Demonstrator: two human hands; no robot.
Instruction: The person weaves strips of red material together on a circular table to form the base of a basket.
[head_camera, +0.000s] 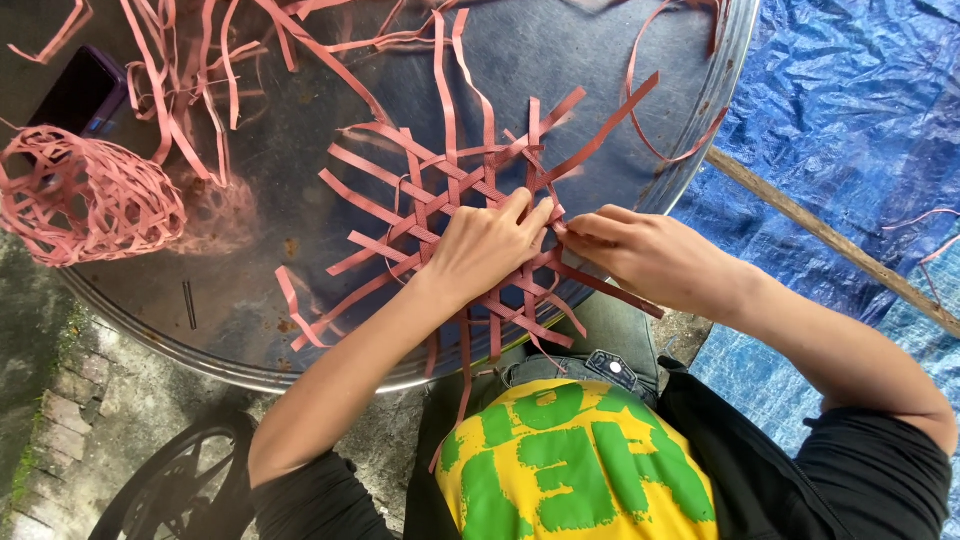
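Note:
A flat open weave of pink strips (455, 215) lies on a round metal tabletop (560, 50), with loose strip ends sticking out on all sides. My left hand (485, 245) rests palm down on the middle of the weave, fingers pressing the crossing strips. My right hand (650, 260) comes in from the right and pinches a pink strip at the weave's right edge, fingertips almost touching my left hand's fingers.
A finished woven pink ball shape (85, 200) sits at the table's left edge, beside a dark phone (80, 90). Loose pink strips (190, 70) are heaped at the back left. A blue tarp (850, 120) with a wooden stick (830, 240) lies right; a wheel (175, 475) stands below.

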